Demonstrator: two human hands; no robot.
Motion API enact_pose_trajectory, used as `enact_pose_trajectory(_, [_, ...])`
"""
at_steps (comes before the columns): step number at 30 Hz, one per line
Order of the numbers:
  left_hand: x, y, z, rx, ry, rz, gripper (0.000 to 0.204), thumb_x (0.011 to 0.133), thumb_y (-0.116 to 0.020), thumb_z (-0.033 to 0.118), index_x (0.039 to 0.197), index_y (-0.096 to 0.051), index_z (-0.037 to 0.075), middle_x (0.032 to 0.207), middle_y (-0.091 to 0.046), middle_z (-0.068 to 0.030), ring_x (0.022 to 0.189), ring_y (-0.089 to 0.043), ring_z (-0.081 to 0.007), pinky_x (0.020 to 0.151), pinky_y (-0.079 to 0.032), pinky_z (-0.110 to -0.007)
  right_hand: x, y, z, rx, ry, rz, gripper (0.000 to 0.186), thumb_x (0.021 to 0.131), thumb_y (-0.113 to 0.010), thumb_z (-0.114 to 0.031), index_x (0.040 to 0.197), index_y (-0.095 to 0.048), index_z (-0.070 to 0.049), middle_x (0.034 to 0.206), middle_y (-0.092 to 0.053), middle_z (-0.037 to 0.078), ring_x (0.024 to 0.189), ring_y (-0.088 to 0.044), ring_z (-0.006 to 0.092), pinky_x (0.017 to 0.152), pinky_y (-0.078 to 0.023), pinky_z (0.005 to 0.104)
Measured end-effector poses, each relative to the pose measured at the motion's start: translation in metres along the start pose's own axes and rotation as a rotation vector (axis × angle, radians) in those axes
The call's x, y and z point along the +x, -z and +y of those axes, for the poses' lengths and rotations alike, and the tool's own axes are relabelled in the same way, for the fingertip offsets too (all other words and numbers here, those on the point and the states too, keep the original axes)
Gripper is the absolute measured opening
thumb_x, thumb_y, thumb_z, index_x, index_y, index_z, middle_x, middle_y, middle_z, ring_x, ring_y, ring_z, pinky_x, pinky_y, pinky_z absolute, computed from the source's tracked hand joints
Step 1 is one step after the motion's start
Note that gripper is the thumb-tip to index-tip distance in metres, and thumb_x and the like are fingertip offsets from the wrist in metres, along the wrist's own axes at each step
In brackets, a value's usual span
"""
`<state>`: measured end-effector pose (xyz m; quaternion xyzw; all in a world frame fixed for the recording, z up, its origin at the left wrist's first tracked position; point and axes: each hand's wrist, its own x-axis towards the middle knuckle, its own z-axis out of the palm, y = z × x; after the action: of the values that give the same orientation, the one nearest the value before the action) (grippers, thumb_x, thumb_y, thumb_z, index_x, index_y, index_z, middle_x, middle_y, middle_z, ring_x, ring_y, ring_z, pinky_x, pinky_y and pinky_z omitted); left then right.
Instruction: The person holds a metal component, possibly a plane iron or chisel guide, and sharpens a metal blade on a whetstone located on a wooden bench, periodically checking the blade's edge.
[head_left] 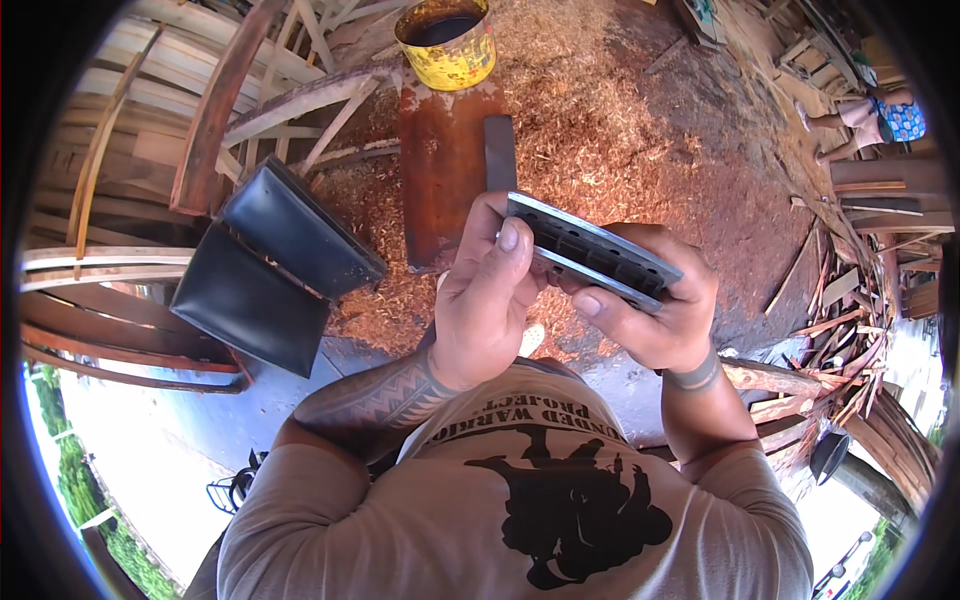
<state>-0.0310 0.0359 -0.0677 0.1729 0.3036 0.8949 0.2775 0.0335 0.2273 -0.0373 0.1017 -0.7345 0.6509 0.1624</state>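
Observation:
A long, narrow piece with silvery edges and a dark inner face with slots and small holes (592, 250) is held up in front of my chest. My left hand (488, 310) grips its left end, the thumb pressed near the edge. Around its right end closes my right hand (665, 320), with the thumb underneath and fingers behind the far side. The exact kind of this piece does not show. Beyond my hands, a dark grey flat strip (499, 150) lies on a reddish-brown wooden board (438, 165).
A paint-stained yellow tin (450, 62) with dark contents stands at the board's far end. Two black padded panels (270, 270) are at left, near stacked wooden strips (120, 150). Shavings (620, 130) cover the ground. Scrap wood (850, 320) lies right; another person (880, 120) is far right.

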Motion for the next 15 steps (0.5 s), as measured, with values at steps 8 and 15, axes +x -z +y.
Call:
enact_pose_trajectory(8, [0.005, -0.018, 0.004, 0.126, 0.045, 0.104, 0.037, 0.112, -0.067, 0.02, 0.135, -0.046, 0.001, 0.12, -0.067, -0.0101, 0.11, -0.068, -0.0134, 0.095, -0.057, -0.034, -0.003, 0.007, 0.002, -0.054, 0.014, 0.0, 0.04, 0.089, -0.093, -0.006, 0.122, -0.074, 0.007, 0.102, -0.084, 0.014, 0.091, -0.081, 0.0162, 0.078, -0.063, 0.03])
enact_pose_trajectory(15, [0.004, -0.018, 0.001, 0.09, 0.018, 0.139, 0.035, 0.108, -0.072, 0.012, 0.13, -0.048, 0.001, 0.115, -0.068, -0.0095, 0.109, -0.068, -0.0133, 0.096, -0.056, -0.033, 0.0, 0.005, 0.001, -0.25, 0.103, -0.017, 0.043, 0.086, -0.095, -0.01, 0.121, -0.075, 0.004, 0.099, -0.084, 0.012, 0.089, -0.081, 0.0153, 0.077, -0.063, 0.0301])
